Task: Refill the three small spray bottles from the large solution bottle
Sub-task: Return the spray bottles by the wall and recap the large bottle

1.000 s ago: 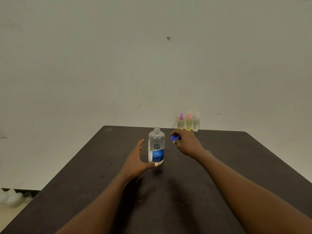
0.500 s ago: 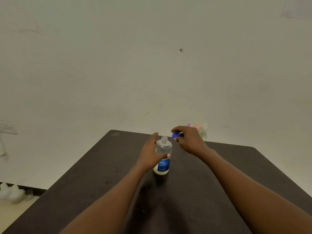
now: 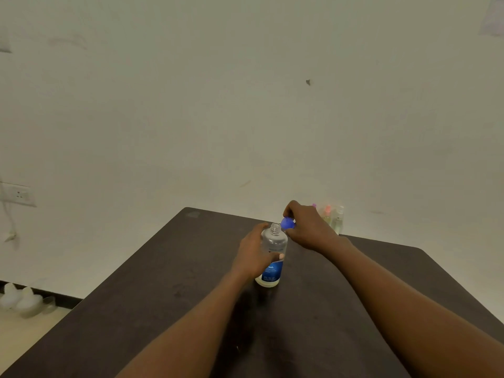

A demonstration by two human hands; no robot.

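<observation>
At table [image 3: 163, 309] centre, you are wrapping left hand [image 3: 255, 256] around uncapped solution bottle [image 3: 273, 251]; right hand [image 3: 308, 227] is pinching blue cap [image 3: 287, 223]. Spray bottles [image 3: 331, 217] are standing at one o'clock. Likely smooth, sloshing: keep gripping mid-body.

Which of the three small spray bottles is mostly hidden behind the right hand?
The purple-capped one, leftmost in the row: only its cap shows above the right hand.

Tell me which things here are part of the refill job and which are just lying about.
Job: large solution bottle, blue cap, three small spray bottles.
Lying about: wall socket, white objects on the floor.
</observation>
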